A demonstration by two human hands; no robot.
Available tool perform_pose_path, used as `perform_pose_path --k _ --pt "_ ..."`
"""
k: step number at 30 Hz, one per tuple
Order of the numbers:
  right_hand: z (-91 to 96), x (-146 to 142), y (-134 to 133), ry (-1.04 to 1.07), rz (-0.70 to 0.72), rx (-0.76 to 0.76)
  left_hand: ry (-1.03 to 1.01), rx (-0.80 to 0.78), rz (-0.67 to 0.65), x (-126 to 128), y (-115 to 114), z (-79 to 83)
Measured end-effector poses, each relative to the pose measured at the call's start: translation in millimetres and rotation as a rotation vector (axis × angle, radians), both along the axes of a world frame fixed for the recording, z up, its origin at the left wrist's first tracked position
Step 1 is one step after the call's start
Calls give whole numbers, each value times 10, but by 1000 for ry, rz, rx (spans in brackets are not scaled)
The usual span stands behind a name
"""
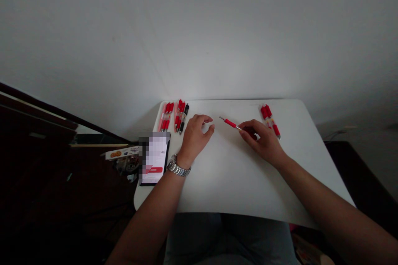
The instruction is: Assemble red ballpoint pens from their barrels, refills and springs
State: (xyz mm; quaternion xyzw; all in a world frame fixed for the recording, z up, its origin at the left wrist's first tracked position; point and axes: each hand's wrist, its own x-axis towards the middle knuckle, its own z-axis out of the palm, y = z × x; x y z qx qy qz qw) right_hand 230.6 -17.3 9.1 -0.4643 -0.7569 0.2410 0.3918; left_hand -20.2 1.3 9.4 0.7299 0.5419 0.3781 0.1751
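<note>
My right hand [260,137] rests on the white table [236,182] and pinches the back end of a red pen [230,123], whose tip points up and to the left. My left hand [196,136], with a metal watch [178,168] on its wrist, lies on the table just left of the pen tip, fingers curled loosely with thumb and forefinger close together; nothing shows between them. A bundle of red pens with one black pen [174,116] lies at the table's far left corner. Two or three more red pens [270,120] lie at the far right, just beyond my right hand.
A phone [154,158] with a lit screen lies on the table's left edge beside my left wrist. A plain white wall [199,29] stands behind the table. Dark furniture [37,140] and clutter are on the left. My lap is under the near edge.
</note>
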Motion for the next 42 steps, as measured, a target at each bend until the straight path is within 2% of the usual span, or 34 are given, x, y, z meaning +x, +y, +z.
perform_pose_path --k 15,24,34,38,42 --pt "1 -2 -9 -14 2 -22 161 -35 -22 10 2 10" --pt "-16 -1 -4 -11 3 -28 153 -34 -36 10 11 10" --pt "-20 0 -4 -4 8 -34 -62 -20 -34 32 2 27" --pt "-19 4 -6 -6 12 -33 -272 -91 -25 35 27 42" --pt "-9 10 -12 -10 19 -19 -501 -163 -71 38 53 47"
